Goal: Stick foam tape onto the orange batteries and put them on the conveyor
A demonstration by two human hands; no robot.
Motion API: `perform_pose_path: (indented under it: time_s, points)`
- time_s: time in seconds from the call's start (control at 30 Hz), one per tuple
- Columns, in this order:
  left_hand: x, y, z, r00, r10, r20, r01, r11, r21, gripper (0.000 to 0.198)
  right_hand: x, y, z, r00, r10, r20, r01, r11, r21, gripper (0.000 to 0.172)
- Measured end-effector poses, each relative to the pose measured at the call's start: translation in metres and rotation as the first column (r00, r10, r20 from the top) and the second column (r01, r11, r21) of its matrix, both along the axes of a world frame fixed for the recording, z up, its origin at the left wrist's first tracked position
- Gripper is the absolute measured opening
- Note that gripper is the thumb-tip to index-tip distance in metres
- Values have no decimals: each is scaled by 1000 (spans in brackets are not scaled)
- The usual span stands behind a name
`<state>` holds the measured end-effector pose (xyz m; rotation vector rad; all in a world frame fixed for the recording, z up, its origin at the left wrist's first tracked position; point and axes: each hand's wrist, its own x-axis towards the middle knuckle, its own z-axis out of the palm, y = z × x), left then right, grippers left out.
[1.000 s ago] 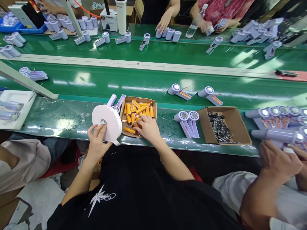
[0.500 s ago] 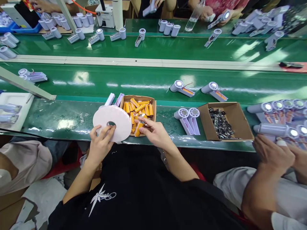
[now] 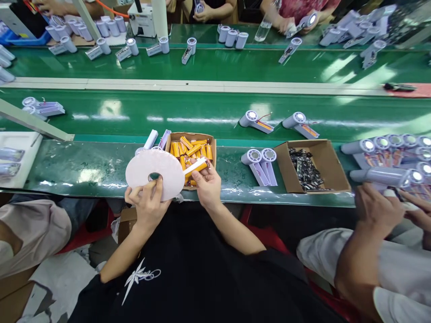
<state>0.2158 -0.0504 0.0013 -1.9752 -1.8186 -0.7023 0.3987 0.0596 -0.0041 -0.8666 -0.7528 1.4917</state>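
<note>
- At the near edge of the green bench, the left hand grips a big white tape roll, fingers at its centre hole.
- The right hand pinches an orange battery just over the battery box; a white tape strip from the roll lies on it.
- The step seems to be taping the battery; the next move calls for a clean tear while the roll is held steady.
- Two fan bodies lie to the right, near a box of circuit boards.
</note>
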Motion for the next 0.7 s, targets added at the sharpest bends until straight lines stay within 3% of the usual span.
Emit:
perform_pose_path:
  time_s: [0.07,0.13,0.23,0.3,0.37,0.43,0.5,0.53,0.6,0.67,0.7]
  points:
    - [-1,-13,-4,996,-91,23,93,990,-109,57,26,20,6,999,-46,0,46,999,17,62]
    - [-22,-28,-10,990,-124,63,136,958,-251,52,72,45,16,969,-246,5,245,966,87,53]
    - [-87,-42,-22,987,128,97,-74,899,-432,61,150,67,22,819,-573,32,557,807,195,46]
    - [-127,-43,-27,955,266,132,-161,838,-521,75,185,60,15,770,-634,64,609,762,219,50]
    - [-141,-32,-26,937,272,220,-132,857,-498,79,203,40,3,754,-651,84,624,751,218,58]
    - [-119,-10,-20,928,147,343,-25,941,-337,58,206,16,-9,731,-677,87,653,730,203,66]
    - [-69,24,-8,898,-139,417,226,960,-166,33,205,0,-15,697,-712,86,691,699,183,70]
    - [-38,43,0,851,-316,420,397,910,-120,27,205,-5,-16,682,-726,89,707,685,175,71]
    - [29,88,15,687,-625,370,705,696,-135,25,209,-9,-15,659,-746,99,727,665,172,72]
    - [93,137,25,529,-793,302,846,466,-259,28,216,-13,-10,641,-760,108,736,649,192,72]
    - [121,163,27,474,-839,269,863,381,-331,31,220,-15,-8,636,-764,111,737,643,206,71]
